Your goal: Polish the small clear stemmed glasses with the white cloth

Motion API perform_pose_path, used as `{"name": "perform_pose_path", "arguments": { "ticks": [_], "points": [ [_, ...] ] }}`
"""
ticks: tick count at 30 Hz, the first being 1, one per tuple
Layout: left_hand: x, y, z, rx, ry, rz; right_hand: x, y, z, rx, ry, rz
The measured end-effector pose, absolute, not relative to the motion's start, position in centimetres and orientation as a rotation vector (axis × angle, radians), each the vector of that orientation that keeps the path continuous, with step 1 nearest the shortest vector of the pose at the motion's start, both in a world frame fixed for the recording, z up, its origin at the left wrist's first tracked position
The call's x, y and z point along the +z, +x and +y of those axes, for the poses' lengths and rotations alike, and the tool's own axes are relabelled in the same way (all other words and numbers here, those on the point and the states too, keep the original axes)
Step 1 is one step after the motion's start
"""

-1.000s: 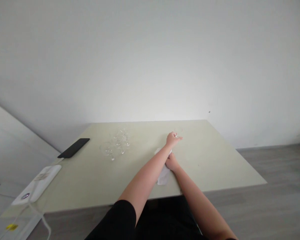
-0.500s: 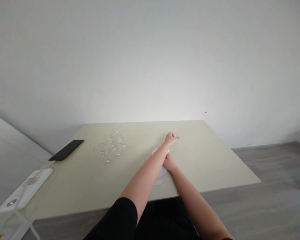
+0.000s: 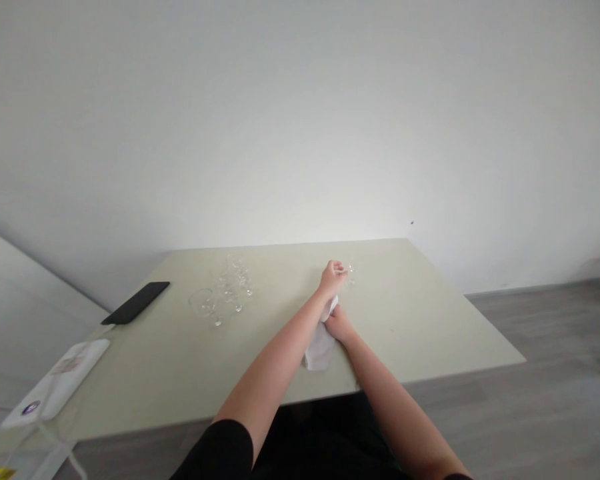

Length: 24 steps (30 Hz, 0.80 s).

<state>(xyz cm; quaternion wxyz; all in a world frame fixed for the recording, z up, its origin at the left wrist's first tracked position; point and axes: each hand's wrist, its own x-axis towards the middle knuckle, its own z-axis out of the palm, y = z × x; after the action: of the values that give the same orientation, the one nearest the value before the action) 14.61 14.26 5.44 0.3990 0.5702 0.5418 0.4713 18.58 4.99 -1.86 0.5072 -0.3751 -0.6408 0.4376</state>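
My left hand point(image 3: 333, 276) reaches across in front of my right, near the far right of the table. Its thumb and fingers are parted, with nothing seen between them. Just right of its fingertips a small clear stemmed glass point(image 3: 351, 269) stands upright on the table. My right hand point(image 3: 339, 324) is closed around a white cloth point(image 3: 321, 350), whose loose end hangs down to the left onto the tabletop. Part of the cloth is hidden behind my left forearm.
Several clear stemmed glasses point(image 3: 230, 283) stand grouped on the left half of the pale table point(image 3: 275, 320). A flat black object point(image 3: 136, 303) lies at the left edge. Nearer is a white box-like item point(image 3: 57, 383) with a cable. A wall rises behind the table.
My left hand has drawn back a little to the left from the glass, which now stands beside it. More of the cloth shows between my forearms.
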Motion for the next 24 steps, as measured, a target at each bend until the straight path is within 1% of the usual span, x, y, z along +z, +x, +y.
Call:
{"name": "perform_pose_path", "arguments": {
  "ticks": [3, 7, 9, 12, 14, 16, 17, 18, 20, 24],
  "points": [
    [6.6, 13.5, 13.8, 1.253, 1.480, 1.356, -1.3, 18.4, 5.0, 1.097, -0.912, -1.448],
    [8.5, 13.2, 12.1, 1.447, 1.685, 1.241, -0.5, 18.5, 4.8, 1.150, -0.919, -1.241],
    [9.0, 12.5, 10.2, 1.534, 1.830, 1.164, -0.5, 18.6, 4.7, 1.195, -0.933, -1.161],
    [8.8, 9.5, 6.4, 1.728, 2.023, 1.164, -1.0, 18.6, 4.7, 1.255, -0.976, -1.091],
    [7.8, 5.8, 3.9, 1.988, 2.039, 1.315, -1.4, 18.5, 4.8, 1.262, -1.031, -1.078],
    [6.5, 1.3, 2.0, 2.330, 1.910, 1.563, -1.6, 18.4, 4.8, 1.259, -1.064, -1.085],
    [5.7, -1.0, 1.3, 2.435, 1.818, 1.706, -1.6, 18.3, 4.8, 1.257, -1.067, -1.095],
    [5.0, -3.4, 0.8, 2.451, 1.709, 1.868, -1.6, 18.2, 4.8, 1.257, -1.064, -1.108],
    [3.6, -7.5, 0.2, 2.358, 1.469, 2.145, -1.4, 18.0, 4.8, 1.259, -1.062, -1.132],
    [1.7, -12.9, 0.4, 2.207, 1.095, 2.367, -1.2, 17.9, 4.7, 1.246, -1.078, -1.152]
  ]
}}
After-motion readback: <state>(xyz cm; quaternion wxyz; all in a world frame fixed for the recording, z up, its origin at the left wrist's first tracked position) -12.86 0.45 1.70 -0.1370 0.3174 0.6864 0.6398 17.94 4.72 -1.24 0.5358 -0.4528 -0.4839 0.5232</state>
